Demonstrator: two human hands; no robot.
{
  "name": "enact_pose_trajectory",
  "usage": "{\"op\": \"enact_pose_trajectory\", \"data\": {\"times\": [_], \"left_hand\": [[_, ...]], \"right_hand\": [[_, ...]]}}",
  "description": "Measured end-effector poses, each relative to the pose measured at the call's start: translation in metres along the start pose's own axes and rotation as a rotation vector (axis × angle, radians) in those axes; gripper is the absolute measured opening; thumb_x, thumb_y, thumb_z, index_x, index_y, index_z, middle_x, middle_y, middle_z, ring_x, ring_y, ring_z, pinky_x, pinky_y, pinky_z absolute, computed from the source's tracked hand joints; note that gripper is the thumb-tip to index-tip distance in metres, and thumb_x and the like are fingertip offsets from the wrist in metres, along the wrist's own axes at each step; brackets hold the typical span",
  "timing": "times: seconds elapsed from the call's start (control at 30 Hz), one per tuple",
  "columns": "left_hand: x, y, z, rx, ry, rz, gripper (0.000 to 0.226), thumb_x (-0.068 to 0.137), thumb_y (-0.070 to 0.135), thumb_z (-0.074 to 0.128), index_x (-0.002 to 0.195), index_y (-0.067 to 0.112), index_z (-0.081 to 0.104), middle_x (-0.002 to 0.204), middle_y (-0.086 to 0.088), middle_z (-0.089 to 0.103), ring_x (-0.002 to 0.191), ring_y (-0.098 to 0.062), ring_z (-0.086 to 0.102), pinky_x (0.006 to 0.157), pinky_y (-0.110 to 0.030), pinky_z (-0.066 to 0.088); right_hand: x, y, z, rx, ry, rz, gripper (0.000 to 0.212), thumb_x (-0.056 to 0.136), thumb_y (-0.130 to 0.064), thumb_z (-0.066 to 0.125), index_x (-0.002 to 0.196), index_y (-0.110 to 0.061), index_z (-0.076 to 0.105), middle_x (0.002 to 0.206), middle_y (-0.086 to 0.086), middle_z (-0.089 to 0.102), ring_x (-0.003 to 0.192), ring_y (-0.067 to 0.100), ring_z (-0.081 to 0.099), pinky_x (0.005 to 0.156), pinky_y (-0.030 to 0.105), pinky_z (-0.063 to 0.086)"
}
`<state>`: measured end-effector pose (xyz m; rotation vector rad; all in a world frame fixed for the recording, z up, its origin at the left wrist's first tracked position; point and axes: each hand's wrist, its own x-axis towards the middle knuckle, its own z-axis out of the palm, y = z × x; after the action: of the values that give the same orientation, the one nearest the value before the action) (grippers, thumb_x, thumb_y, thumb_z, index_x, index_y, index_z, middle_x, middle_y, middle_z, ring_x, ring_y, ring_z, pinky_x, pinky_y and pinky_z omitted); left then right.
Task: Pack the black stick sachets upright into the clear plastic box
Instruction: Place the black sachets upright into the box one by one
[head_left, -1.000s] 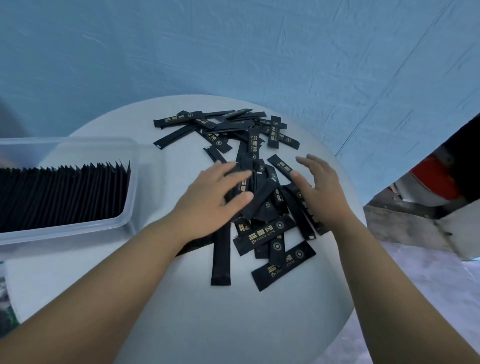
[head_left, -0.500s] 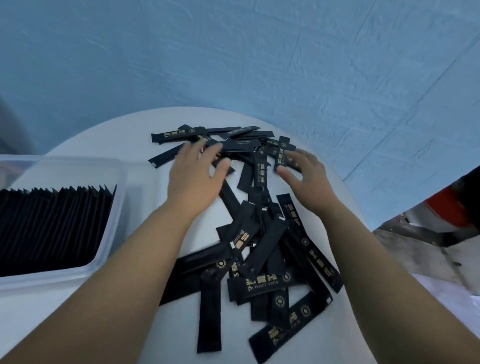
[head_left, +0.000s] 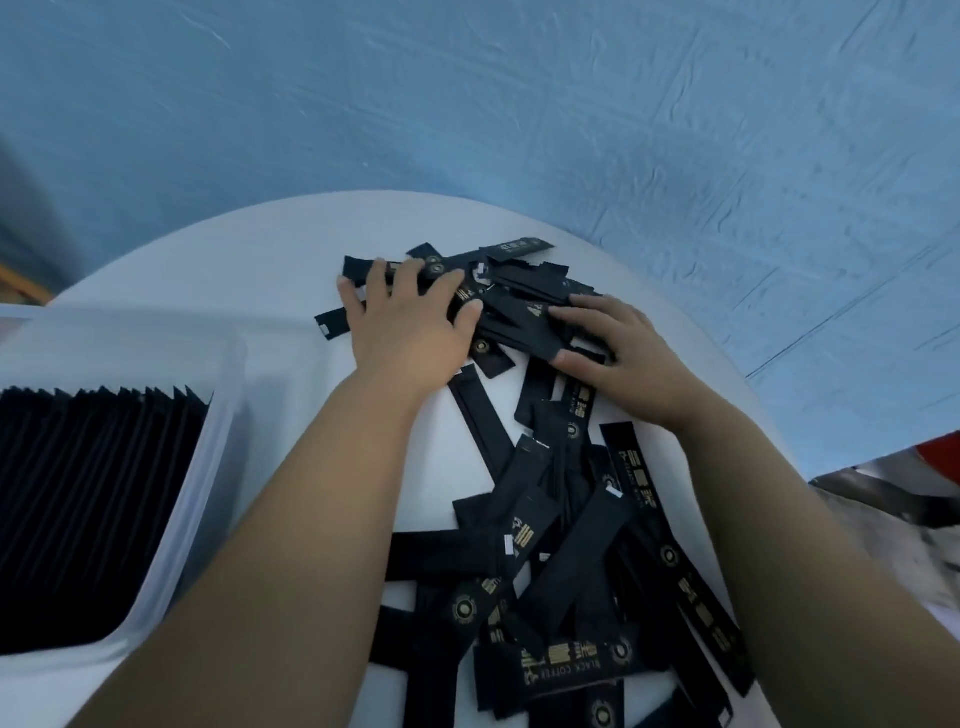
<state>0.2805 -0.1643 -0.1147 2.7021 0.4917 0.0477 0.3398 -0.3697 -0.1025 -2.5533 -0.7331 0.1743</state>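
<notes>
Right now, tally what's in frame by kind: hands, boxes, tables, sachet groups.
Hands: 2 (left hand, right hand)
Clear plastic box: 1
White round table: 1
Sachet groups: 2 (loose pile, upright row in box)
Total: 6

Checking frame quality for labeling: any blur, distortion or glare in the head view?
Head view: strong wide-angle bowing, the round table bulges; soft overall, motion smear at the right edge; light is flat and bluish, no glare; gold print on the nearest sachets is readable; the clear box rim looks hazy.
</notes>
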Motion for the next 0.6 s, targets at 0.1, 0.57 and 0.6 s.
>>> {"op": "enact_pose_trajectory", "data": {"times": [0.1, 0.57, 0.6], "left_hand": [[-0.009, 0.003, -0.004, -0.093, 0.061, 0.08, 0.041, 0.097, 0.051, 0.031, 0.133, 0.038, 0.046, 0.141, 0.001, 0.038, 0.136, -0.027, 0.022, 0.116, -0.05, -0.002], [-0.043, 0.008, -0.012, -0.147, -0.051, 0.271, 0.039, 0.099, 0.045, 0.029, 0.11, 0.033, 0.064, 0.124, 0.004, 0.056, 0.12, -0.021, 0.045, 0.099, -0.036, 0.034], [-0.045, 0.009, -0.015, -0.2, -0.04, 0.273, 0.037, 0.099, 0.044, 0.031, 0.1, 0.03, 0.065, 0.118, 0.004, 0.058, 0.114, -0.021, 0.049, 0.093, -0.035, 0.037]], "right_hand": [[-0.007, -0.003, -0.01, 0.222, 0.131, -0.052, 0.019, 0.085, -0.028, 0.066, 0.102, -0.031, 0.06, 0.118, -0.003, 0.054, 0.113, 0.011, 0.048, 0.099, 0.027, 0.037], [-0.038, -0.013, -0.012, 0.089, -0.157, 0.037, 0.044, 0.084, -0.049, 0.058, 0.127, -0.044, 0.049, 0.147, -0.015, 0.035, 0.137, 0.005, 0.024, 0.116, 0.033, 0.015], [-0.044, -0.014, -0.017, 0.166, -0.124, 0.035, 0.036, 0.084, -0.046, 0.059, 0.12, -0.041, 0.056, 0.14, -0.015, 0.044, 0.13, 0.0, 0.034, 0.112, 0.027, 0.021]]}}
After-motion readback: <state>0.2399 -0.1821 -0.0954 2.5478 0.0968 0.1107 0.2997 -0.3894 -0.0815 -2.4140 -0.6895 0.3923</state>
